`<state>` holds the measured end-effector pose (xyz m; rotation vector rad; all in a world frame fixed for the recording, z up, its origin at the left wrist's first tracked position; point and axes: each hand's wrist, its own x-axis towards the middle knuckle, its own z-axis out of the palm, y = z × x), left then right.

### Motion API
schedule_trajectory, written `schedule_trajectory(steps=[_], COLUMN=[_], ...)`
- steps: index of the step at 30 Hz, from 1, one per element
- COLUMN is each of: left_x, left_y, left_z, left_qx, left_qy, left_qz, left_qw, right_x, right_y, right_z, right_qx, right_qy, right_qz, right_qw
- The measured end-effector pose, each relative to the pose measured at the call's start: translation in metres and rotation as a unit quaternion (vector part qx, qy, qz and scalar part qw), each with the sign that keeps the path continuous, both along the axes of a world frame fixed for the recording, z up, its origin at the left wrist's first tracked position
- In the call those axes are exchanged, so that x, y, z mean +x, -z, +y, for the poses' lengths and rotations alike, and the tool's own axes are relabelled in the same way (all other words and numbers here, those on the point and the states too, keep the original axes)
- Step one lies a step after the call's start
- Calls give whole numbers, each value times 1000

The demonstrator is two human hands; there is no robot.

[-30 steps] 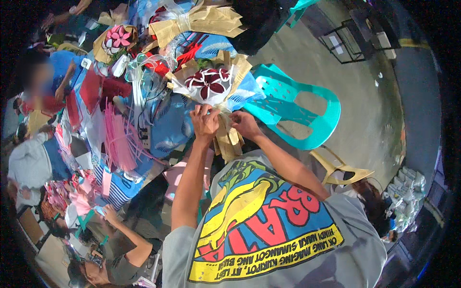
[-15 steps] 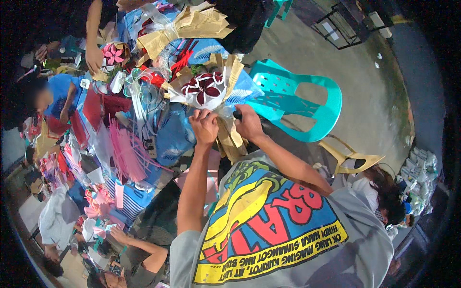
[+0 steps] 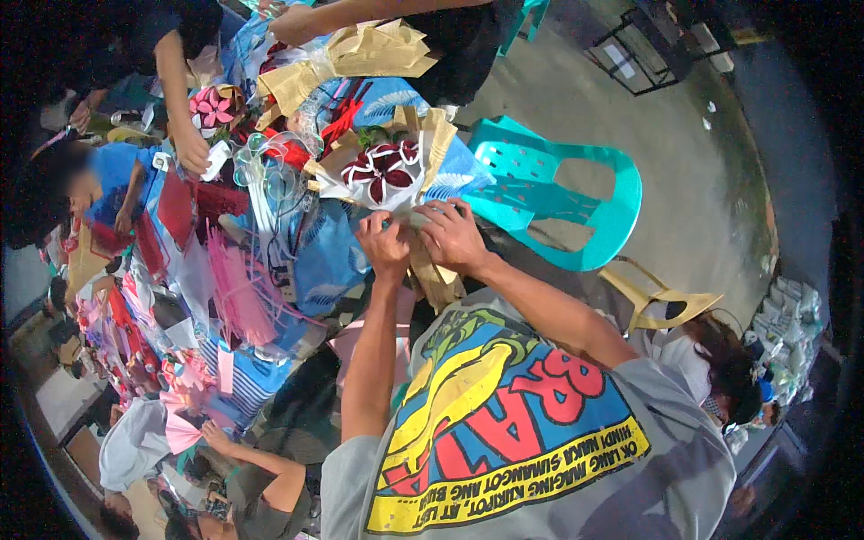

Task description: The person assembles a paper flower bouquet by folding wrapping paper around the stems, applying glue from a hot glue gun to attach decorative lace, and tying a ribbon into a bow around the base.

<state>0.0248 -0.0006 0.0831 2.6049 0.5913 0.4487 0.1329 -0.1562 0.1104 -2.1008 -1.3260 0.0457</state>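
Note:
A bouquet (image 3: pixel 389 173) lies before me on the table's edge, with dark red, white-edged flowers in white lining and tan paper. My left hand (image 3: pixel 384 243) is closed on the left of its gathered neck, with a small dark thing showing at the fingertips. From the right, my right hand (image 3: pixel 450 237) wraps over the same neck, fingers curled. The tan paper tail (image 3: pixel 436 277) hangs below my hands toward my shirt. What lies under my fingers is hidden.
Another tan-wrapped bouquet (image 3: pixel 346 56) lies farther back, near a co-worker's arm. A teal plastic chair (image 3: pixel 612 202) stands at the right. Pink paper strips (image 3: pixel 236 292) and clear rolls (image 3: pixel 261 166) crowd the left. A co-worker's hand (image 3: pixel 191 148) reaches in there.
My right hand has moved left onto the bouquet's neck; the black thing it held no longer shows there. A co-worker's arm now crosses the top, and another's hand has moved down at upper left.

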Motion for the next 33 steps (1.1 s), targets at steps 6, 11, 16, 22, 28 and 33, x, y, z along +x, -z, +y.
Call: schedule_trajectory(steps=[6, 11, 16, 22, 28, 33], left_x=[-5, -3, -4, -50, -32, -20], left_y=[10, 13, 28, 60, 35, 60], left_z=[-2, -9, -15, -10, -23, -4], left_qx=[-36, -51, -103, -432, -568, -580], left_qy=[-43, -111, -224, -420, -352, -336], left_qz=[-56, -64, -72, -318, -192, -175], left_qw=[997, 990, 966, 732, 719, 721], right_x=[-4, 4, -2, -11, -5, -18], right_y=[1, 15, 19, 6, 8, 2], right_z=[19, 15, 10, 21, 7, 13], right_qx=[-113, -207, -178, -243, -255, -243], right_qy=[-69, -125, -125, -155, -108, -88], right_qz=[-28, -60, -112, -127, -139, -167], right_qw=[991, 968, 970, 949, 951, 952])
